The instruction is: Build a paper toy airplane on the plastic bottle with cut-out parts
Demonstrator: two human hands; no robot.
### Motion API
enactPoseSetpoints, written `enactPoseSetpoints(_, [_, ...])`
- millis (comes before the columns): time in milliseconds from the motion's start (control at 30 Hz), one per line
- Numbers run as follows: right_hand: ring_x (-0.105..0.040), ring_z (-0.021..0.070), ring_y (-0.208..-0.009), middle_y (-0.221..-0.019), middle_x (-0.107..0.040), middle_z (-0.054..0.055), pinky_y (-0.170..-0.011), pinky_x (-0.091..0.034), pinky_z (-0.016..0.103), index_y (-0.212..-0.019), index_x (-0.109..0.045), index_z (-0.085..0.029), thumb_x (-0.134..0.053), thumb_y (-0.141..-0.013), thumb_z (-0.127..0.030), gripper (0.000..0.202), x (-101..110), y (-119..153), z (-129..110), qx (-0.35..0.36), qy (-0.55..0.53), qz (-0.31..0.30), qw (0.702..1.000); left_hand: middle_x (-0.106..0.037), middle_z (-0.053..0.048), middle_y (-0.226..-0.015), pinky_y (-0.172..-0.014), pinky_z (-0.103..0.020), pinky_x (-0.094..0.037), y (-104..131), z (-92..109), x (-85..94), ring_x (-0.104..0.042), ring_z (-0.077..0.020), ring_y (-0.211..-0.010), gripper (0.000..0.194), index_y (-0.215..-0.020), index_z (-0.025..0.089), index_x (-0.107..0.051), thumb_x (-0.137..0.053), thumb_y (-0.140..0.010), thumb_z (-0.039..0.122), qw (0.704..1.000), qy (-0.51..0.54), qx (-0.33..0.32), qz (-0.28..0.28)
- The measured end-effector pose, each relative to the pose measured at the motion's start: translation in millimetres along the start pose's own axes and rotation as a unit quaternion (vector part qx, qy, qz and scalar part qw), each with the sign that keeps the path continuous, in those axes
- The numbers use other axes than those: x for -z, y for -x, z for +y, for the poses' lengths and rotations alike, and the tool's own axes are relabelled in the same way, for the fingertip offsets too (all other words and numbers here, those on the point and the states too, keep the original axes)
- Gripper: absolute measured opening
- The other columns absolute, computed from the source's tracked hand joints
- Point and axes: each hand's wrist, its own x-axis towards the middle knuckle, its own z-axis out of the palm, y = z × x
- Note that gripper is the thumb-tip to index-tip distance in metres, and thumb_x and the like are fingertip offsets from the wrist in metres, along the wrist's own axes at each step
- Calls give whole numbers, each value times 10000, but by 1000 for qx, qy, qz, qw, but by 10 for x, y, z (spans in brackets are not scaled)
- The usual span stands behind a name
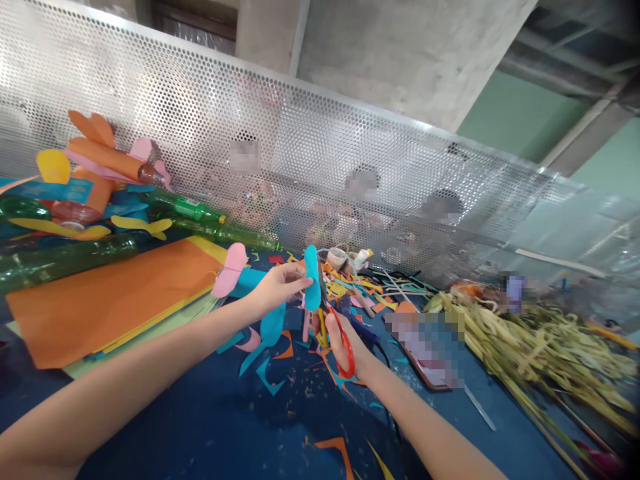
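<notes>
My left hand [283, 288] pinches a long blue paper shape [313, 277] with rounded ends and holds it upright. Red-handled scissors [344, 347] are in my right hand [345, 343], their blades pointing up against the right edge of the blue paper. Whether the blades are cutting into it, I cannot tell. Below my left wrist lie more blue paper pieces [273, 323], and a pink paper shape [231, 270] rests just left of it. Blue and orange offcuts [270, 379] are scattered on the dark blue tabletop [200, 413] beneath my hands.
Stacked orange paper sheets [115, 293] lie at left, with green plastic bottles [195, 210] and an orange paper-wrapped bottle [105, 157] behind. A phone-like slab [425, 350] and dried plant strips [540, 353] are at right. A perforated metal panel [200, 113] stands along the back.
</notes>
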Motion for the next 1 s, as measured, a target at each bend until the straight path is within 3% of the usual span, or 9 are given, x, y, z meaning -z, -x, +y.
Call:
enactPoseSetpoints(233, [-478,162,-542,-527,-507,16,-560,-413,282,-641,-613,-210,-162,-866,-665,679,-1,-14,5,-42,-55,-26,997,-565,26,-625,-580,-220,-430,20,-25,-44,-526,-87,-577,278,-656,139,-559,-666,-719,388,1000,11,17,-5])
enactPoseSetpoints(533, [-490,172,-550,-577,-520,13,-545,-436,301,-688,-544,-225,-178,-840,-698,617,15,-15,-37,-87,-97,-35,991,-572,16,-606,-560,-217,-392,16,-104,-50,-483,-85,-554,270,-632,137,-606,-646,-737,382,1000,-20,13,10])
enactPoseSetpoints(1000, [-523,187,-544,-568,-530,18,-507,-464,308,-828,-572,-204,-194,-818,-724,644,-8,-13,-12,-128,-145,-44,980,-582,10,-607,-552,-228,-386,15,-129,-51,-472,-91,-536,290,-629,144,-604,-642,-731,412,999,-46,6,7])
